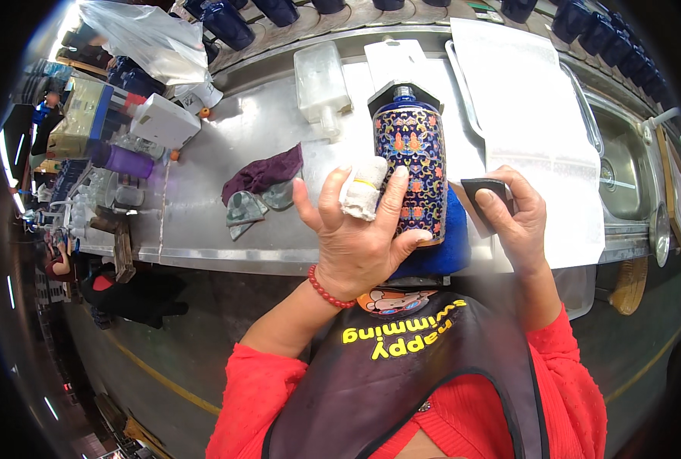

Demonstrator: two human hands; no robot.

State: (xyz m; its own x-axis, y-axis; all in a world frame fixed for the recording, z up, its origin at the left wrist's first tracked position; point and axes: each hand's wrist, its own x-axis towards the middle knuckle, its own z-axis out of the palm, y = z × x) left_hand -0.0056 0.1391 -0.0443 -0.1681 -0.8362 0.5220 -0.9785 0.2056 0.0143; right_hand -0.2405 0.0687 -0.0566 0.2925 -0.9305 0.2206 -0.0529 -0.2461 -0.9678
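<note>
Left hand (355, 237): fingers spread wide, palm steadying patterned blue bottle (412, 164) lying on blue cloth (451, 252) at steel counter (203, 206) edge. Right hand (520, 218): pinches dark sanding pad (484, 190) just beside bottle.

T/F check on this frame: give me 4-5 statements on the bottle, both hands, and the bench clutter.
1. The left hand rests on the patterned blue bottle. True.
2. The right hand is empty. False: it holds a small dark pad.
3. The bottle lies on a blue cloth. True.
4. A purple rag lies right of the bottle. False: it lies left.
5. A bandage wraps a left finger. True.
</note>
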